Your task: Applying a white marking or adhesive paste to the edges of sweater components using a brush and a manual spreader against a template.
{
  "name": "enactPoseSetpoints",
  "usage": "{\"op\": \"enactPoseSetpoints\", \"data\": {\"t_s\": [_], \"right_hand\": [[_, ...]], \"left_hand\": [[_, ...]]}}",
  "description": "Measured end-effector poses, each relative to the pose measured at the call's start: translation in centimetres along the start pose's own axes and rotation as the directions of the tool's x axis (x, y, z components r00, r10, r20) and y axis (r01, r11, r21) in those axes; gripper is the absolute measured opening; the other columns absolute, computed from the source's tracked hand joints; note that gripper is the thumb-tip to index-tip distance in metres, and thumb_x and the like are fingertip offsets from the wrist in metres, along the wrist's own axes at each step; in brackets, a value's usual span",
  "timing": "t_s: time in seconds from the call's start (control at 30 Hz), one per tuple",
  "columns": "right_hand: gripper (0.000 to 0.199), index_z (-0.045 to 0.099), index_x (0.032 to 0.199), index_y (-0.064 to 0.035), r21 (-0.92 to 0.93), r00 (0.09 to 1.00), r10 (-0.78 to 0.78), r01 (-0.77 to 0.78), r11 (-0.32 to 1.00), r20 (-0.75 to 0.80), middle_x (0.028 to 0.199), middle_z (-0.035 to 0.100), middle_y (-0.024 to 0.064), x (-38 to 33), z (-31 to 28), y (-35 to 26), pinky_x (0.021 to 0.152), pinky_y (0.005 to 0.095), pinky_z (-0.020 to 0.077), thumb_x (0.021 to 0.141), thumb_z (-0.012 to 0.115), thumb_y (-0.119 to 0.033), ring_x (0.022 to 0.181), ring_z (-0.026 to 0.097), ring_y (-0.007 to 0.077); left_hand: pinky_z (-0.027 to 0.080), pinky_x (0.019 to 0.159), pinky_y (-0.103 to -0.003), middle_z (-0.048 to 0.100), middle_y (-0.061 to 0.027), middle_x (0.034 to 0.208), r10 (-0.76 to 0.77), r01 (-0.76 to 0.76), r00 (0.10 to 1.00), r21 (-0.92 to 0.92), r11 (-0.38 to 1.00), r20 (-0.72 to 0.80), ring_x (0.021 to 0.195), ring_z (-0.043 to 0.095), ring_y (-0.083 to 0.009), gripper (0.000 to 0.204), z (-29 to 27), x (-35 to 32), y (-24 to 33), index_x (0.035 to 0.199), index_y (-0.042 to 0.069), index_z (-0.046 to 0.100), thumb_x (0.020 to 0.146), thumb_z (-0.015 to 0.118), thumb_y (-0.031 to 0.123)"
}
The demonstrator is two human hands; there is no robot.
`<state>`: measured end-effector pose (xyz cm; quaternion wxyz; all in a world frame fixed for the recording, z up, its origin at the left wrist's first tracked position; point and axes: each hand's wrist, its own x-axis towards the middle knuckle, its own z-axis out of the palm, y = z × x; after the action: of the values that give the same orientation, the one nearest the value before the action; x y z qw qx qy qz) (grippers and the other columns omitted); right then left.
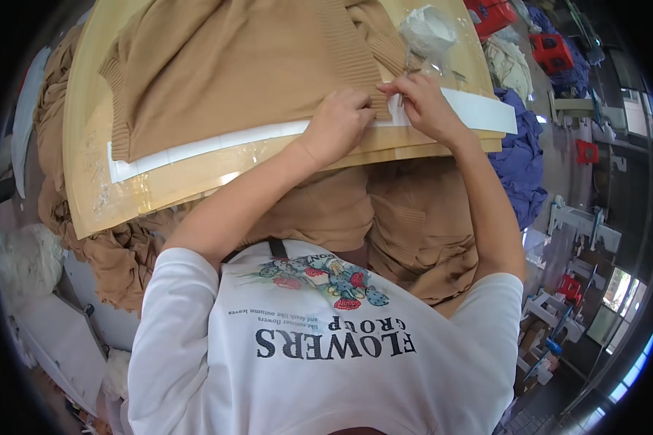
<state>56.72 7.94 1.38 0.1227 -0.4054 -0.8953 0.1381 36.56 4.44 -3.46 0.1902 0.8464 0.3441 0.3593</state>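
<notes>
A tan knitted sweater [239,65] lies spread on a pale wooden board [87,167], over a long white strip [196,148] along its near edge. My left hand [337,123] presses down on the sweater's ribbed hem with fingers curled over the fabric. My right hand [424,101] sits just beside it, pinching the hem edge where it meets the white strip; a thin small tool may be between its fingers, but I cannot tell.
More tan knitwear [406,225] hangs in my lap and piles at the left [101,254]. A crumpled clear plastic bag [428,32] lies on the board's far right. Blue cloth [519,159], red stools [551,47] and white metal frames [580,221] stand to the right.
</notes>
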Motion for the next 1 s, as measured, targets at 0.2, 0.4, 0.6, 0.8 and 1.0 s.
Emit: {"op": "enactPoseSetpoints", "data": {"t_s": [0.2, 0.4, 0.6, 0.8, 1.0], "right_hand": [[0.028, 0.058, 0.097, -0.0119, -0.034, 0.999, -0.033, 0.033, 0.999, 0.009, 0.083, 0.057, 0.0072, -0.4, -0.9, 2.6, 0.085, 0.0370, 0.0369, 0.074, 0.049, 0.002, 0.087, 0.052, 0.0262], [0.030, 0.059, 0.098, -0.0122, -0.082, 0.997, -0.082, 0.081, 0.993, -0.014, 0.085, 0.057, 0.0079, -1.1, -1.0, 3.6, 0.086, 0.0371, 0.0370, 0.073, 0.050, 0.003, 0.091, 0.052, 0.0258], [0.032, 0.058, 0.100, -0.0123, -0.128, 0.996, -0.087, 0.083, 0.988, -0.028, 0.088, 0.057, 0.0082, -1.3, -1.1, 3.5, 0.086, 0.0371, 0.0369, 0.072, 0.051, 0.003, 0.093, 0.052, 0.0248], [0.033, 0.058, 0.101, -0.0109, -0.145, 0.993, -0.114, 0.107, 0.984, -0.040, 0.085, 0.056, 0.0078, -1.1, -1.4, 3.4, 0.084, 0.0376, 0.0368, 0.072, 0.052, 0.002, 0.086, 0.051, 0.0256], [0.028, 0.053, 0.115, -0.0077, 0.425, 0.915, 0.283, -0.143, 0.894, -0.287, 0.073, 0.060, 0.0075, 0.4, -4.1, -0.1, 0.062, 0.0314, 0.0455, 0.090, 0.050, -0.019, 0.065, 0.056, 0.0205]], "left_hand": [[0.042, 0.072, -0.036, 0.058, -0.0053, 0.092, 0.098, -0.097, 0.994, 0.029, 0.995, -0.047, 0.085, 0.053, -0.0242, 0.023, 2.6, 1.7, 0.4, 0.087, 0.005, 0.063, 0.064, 0.060, 0.002], [0.041, 0.073, -0.034, 0.058, -0.0036, 0.093, 0.126, -0.127, 0.992, 0.042, 0.991, 0.010, 0.086, 0.052, -0.0230, 0.030, 3.6, 2.7, 0.7, 0.092, 0.007, 0.064, 0.063, 0.060, 0.001], [0.041, 0.075, -0.033, 0.058, -0.0022, 0.091, 0.141, -0.142, 0.990, 0.061, 0.988, 0.009, 0.086, 0.051, -0.0219, 0.031, 4.1, 3.1, 0.8, 0.092, 0.008, 0.065, 0.062, 0.060, 0.001], [0.038, 0.076, -0.033, 0.056, -0.0008, 0.089, 0.197, -0.195, 0.980, 0.226, 0.954, 0.014, 0.090, 0.050, -0.0188, 0.018, 4.4, 3.3, 1.2, 0.084, 0.011, 0.065, 0.068, 0.056, 0.013], [0.028, 0.089, -0.055, 0.049, -0.0125, 0.109, 0.005, -0.096, 0.979, 0.441, 0.893, 0.205, 0.105, 0.043, -0.0256, 0.048, 4.1, 2.2, 4.9, 0.101, -0.001, 0.058, 0.068, 0.061, 0.033]]}}
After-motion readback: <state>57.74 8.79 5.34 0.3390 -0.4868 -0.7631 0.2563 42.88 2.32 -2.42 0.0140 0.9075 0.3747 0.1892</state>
